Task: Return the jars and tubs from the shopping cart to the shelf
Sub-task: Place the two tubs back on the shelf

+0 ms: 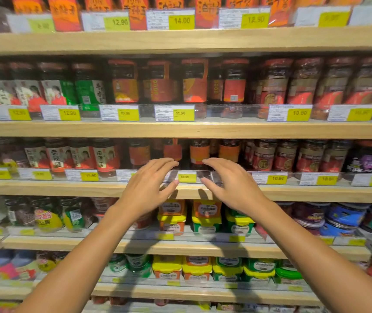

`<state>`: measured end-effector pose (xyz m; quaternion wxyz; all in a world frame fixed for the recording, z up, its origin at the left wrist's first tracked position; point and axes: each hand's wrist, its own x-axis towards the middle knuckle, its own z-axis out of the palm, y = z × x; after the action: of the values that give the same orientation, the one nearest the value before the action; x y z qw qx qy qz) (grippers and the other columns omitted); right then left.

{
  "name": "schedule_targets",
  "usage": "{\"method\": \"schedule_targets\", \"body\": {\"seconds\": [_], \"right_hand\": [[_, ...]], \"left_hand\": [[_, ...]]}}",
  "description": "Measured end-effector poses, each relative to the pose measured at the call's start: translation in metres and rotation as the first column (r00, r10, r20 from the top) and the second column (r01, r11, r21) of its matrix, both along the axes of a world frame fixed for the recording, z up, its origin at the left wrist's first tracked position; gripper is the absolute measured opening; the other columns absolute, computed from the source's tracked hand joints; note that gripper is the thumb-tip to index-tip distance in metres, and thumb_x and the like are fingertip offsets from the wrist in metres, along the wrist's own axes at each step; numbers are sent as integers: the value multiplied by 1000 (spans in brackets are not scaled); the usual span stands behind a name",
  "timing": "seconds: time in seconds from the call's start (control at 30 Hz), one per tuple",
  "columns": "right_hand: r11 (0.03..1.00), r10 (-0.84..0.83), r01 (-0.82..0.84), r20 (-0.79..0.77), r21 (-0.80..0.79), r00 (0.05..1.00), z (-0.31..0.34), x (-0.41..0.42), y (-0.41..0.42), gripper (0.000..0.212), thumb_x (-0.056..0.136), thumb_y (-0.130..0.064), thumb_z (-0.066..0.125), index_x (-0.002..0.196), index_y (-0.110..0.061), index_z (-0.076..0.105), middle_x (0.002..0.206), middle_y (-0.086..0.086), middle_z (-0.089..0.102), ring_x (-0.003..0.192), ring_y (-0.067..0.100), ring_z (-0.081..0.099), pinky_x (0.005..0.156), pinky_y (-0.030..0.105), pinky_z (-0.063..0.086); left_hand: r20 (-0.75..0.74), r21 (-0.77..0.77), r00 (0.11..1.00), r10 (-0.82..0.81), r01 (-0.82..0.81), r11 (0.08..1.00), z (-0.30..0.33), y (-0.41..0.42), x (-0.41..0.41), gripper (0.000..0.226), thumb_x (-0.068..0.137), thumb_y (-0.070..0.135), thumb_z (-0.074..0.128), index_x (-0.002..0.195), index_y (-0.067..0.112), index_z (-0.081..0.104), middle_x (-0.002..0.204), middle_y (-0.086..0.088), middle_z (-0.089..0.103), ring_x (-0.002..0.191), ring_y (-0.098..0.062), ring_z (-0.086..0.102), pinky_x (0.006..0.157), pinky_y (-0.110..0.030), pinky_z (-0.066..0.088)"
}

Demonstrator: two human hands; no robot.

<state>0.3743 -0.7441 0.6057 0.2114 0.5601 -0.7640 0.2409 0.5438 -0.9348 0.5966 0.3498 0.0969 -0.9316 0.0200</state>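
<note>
Jars [199, 152] (orange-labelled, dark contents) upright on shelf [90, 188].

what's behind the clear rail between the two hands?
Orange-labelled jars stand behind the clear rail, a gap among them. Both hands, left and right, hold nothing. Their bases are blurred.

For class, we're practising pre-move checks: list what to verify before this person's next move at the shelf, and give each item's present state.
1. Left hand free: ok, open, holding nothing.
2. Right hand free: ok, open, empty.
3. Orange-labelled jars upright behind the hands: ok.
4. Clear shelf rail in place: ok.
5. Shopping cart within reach: cannot tell, out of view.
6. Jars or tubs left to return: cannot tell.
</note>
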Motion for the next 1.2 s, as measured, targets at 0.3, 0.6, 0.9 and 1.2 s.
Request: {"method": "schedule_targets", "body": {"seconds": [0.3,0.6,0.9,1.2], "right_hand": [[999,-16,17,5,-36,1000,-2,46,-56,52,99,-47,54,145,-22,50,147,-3,53,137,15,45,114,34,35],[995,-94,92,40,34,995,-2,72,-91,53,99,-52,51,145,-26,49,147,-6,52,137,14,44,110,33,36],[989,-115,114,2,91,993,1,63,-107,55,98,-54,50,142,-21,52,134,-1,61,122,21,55,99,36,43],[995,2,-8,-55,-97,999,26,70,-71,44,97,-50,54,132,-26,62,132,-11,63,125,8,55,106,34,46]], "left_hand": [[-3,16,998,67,-67,998,0,-70,54,47,95,50,43,131,23,57,127,7,57,118,-15,50,92,-35,50],[88,61,995,38,-44,997,-1,-91,49,52,97,56,37,137,27,51,124,11,49,117,-11,48,87,-32,47],[118,83,988,100,-110,990,-3,-97,41,65,92,64,27,139,24,49,128,6,49,120,-16,49,89,-37,48],[-104,23,992,-77,79,997,21,-77,64,34,98,44,49,126,29,61,123,17,55,115,-3,53,86,-19,46]]}}
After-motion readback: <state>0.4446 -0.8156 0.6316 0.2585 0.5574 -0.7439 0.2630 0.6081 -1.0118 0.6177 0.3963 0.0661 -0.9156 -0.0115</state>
